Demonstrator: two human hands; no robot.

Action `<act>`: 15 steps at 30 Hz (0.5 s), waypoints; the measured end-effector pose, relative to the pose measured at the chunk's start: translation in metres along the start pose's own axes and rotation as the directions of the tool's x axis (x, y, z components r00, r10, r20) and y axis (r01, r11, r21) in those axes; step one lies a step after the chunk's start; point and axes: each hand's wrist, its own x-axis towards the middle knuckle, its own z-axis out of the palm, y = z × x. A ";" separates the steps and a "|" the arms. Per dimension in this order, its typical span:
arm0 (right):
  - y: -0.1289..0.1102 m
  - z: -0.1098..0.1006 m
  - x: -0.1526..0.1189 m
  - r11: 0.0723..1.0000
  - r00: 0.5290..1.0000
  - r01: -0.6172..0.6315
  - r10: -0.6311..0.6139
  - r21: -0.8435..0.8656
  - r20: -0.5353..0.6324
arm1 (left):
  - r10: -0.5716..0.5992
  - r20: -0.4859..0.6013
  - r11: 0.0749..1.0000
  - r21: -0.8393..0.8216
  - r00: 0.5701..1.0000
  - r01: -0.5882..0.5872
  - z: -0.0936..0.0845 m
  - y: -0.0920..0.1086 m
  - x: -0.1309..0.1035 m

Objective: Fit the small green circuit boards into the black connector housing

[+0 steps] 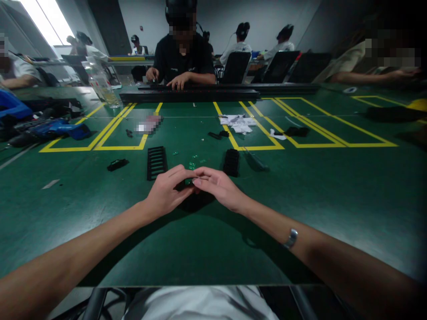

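Observation:
My left hand [171, 186] and my right hand [218, 186] meet at the fingertips above the green table [200, 249]. Both are closed, pinching around something too small and too covered by the fingers to make out. Just beyond them lie several small shiny green pieces [192, 165]. A black slotted rack [156, 163] rests on the table past my left hand. Past my right hand is a second black ribbed block [231, 162], narrower than the rack.
Left stand a small black part [117, 165] and blue power tools [56, 129]. A clear bottle [108, 91] is farther back. White papers [237, 122] lie inside yellow tape lines. Long black bars [190, 95] cross the far side, where a person in black [183, 58] works.

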 end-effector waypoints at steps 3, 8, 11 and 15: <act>0.000 -0.002 0.000 1.000 0.999 -0.012 0.012 -0.002 0.046 | 0.006 -0.005 1.000 -0.008 1.000 -0.006 0.000 -0.001 0.000; 0.002 -0.005 -0.002 0.997 0.995 -0.061 0.057 0.048 0.078 | 0.011 0.025 0.998 -0.057 1.000 -0.010 0.000 -0.002 0.000; 0.004 -0.003 -0.004 0.992 0.995 -0.085 0.079 0.091 0.061 | -0.027 0.039 0.997 -0.075 0.999 0.029 -0.001 0.001 0.002; 0.007 -0.002 -0.005 0.982 0.994 -0.108 0.105 0.156 0.026 | -0.114 0.097 0.981 -0.147 0.989 0.128 -0.004 0.003 0.005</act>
